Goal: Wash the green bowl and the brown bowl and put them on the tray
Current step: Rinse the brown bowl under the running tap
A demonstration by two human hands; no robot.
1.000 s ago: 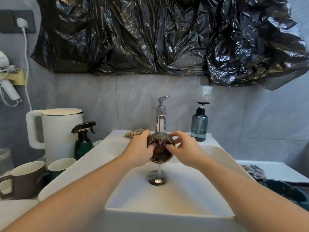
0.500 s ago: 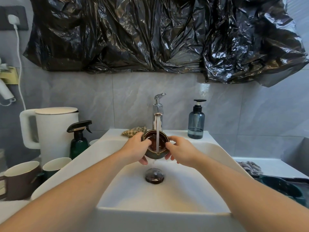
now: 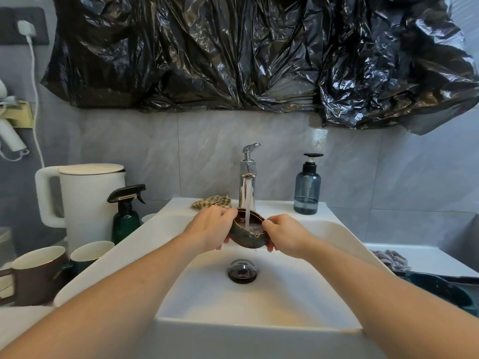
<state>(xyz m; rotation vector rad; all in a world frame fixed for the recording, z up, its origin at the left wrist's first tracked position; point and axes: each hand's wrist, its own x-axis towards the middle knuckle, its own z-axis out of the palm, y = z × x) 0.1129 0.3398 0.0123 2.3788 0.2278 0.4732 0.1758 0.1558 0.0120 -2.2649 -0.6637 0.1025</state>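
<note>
Both my hands hold the small brown bowl (image 3: 247,235) over the white sink (image 3: 259,294), under the running tap (image 3: 247,182). My left hand (image 3: 210,226) grips its left rim and my right hand (image 3: 283,234) grips its right rim. The bowl sits nearly level, mouth up, and the stream falls into it. A dark green bowl (image 3: 440,288) lies at the right edge, on what looks like a dark tray (image 3: 466,279), partly hidden by my right forearm.
A white kettle (image 3: 85,200), a green spray bottle (image 3: 127,216) and two mugs (image 3: 39,273) stand left of the sink. A blue soap dispenser (image 3: 307,187) and a checked cloth (image 3: 212,202) sit on the back ledge. A grey rag (image 3: 388,259) lies at the right.
The bowl has turned from facing me, water spilling out, to mouth up under the stream. Both hands shifted lower around its sides.
</note>
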